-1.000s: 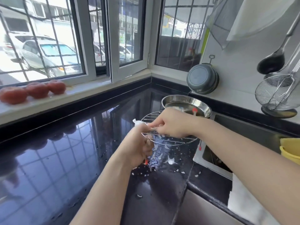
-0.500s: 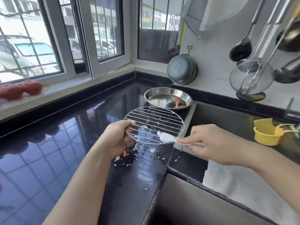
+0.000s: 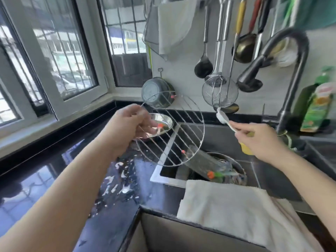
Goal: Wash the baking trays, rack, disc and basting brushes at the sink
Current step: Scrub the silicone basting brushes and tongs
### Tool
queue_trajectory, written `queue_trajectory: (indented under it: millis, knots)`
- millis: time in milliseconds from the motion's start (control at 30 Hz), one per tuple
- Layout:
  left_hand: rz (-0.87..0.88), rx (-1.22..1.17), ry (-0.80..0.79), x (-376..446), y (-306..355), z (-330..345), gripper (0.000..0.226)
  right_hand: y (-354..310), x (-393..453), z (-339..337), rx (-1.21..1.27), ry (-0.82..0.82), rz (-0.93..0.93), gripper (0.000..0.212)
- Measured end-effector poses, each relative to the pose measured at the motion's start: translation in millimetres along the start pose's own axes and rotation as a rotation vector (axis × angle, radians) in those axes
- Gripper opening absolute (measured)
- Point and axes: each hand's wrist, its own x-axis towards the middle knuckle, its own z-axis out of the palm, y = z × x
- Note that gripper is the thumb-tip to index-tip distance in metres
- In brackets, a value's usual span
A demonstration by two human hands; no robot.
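My left hand [image 3: 127, 126] grips the left rim of a round wire rack [image 3: 183, 128] with small red feet and holds it up, tilted, over the left edge of the sink [image 3: 218, 137]. To its right my right hand [image 3: 261, 140] pinches the handle of a white basting brush [image 3: 222, 116], whose bristles point up and left, clear of the rack. Behind the rack a shallow steel tray [image 3: 163, 119] with a red-tipped item in it rests on the black counter [image 3: 54, 175]. In the sink lie a steel dish [image 3: 234, 166] and a clear item with an orange and green part.
A dark curved faucet [image 3: 291, 57] arches over the sink at right, with green bottles [image 3: 320, 104] beside it. Ladles and a wire skimmer [image 3: 220, 91] hang on the wall. A white cloth [image 3: 236, 208] drapes over the sink's front edge. Foam flecks [image 3: 120, 180] lie on the counter.
My left hand has lifted the rack off the counter and tilted it up over the sink. The brush has left the rack and moved right and up. The view has swung right.
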Motion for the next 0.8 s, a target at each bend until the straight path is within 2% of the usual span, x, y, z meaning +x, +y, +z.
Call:
queue_trajectory:
  millis: [67, 167, 333, 400, 500, 567, 700, 800]
  knots:
    - [0.074, 0.147, -0.053, 28, 9, 37, 0.016, 21, 3, -6, 0.018, 0.033, 0.040, 0.038]
    - [0.083, 0.369, -0.205, 62, -8, 91, 0.016, 52, 3, -7, 0.000, 0.074, 0.083, 0.038]
    - [0.158, 0.802, -0.473, 73, -82, 129, 0.030, 96, 13, -3, 0.001, 0.118, 0.141, 0.040]
    - [0.106, 0.894, -0.550, 65, -111, 132, 0.040, 105, 21, 2, -0.014, 0.134, 0.163, 0.040]
    - [-0.067, 0.870, -0.621, 56, -138, 132, 0.046, 103, 33, 21, 0.034, 0.096, 0.181, 0.039]
    - [-0.179, 0.806, -0.607, 54, -145, 129, 0.045, 104, 36, 35, 0.068, 0.083, 0.162, 0.039]
    - [-0.185, 0.717, -0.531, 48, -139, 117, 0.036, 115, 29, 46, 0.010, 0.022, 0.182, 0.040]
    - [-0.221, 0.715, -0.527, 50, -135, 102, 0.040, 123, 27, 49, 0.011, 0.031, 0.199, 0.040]
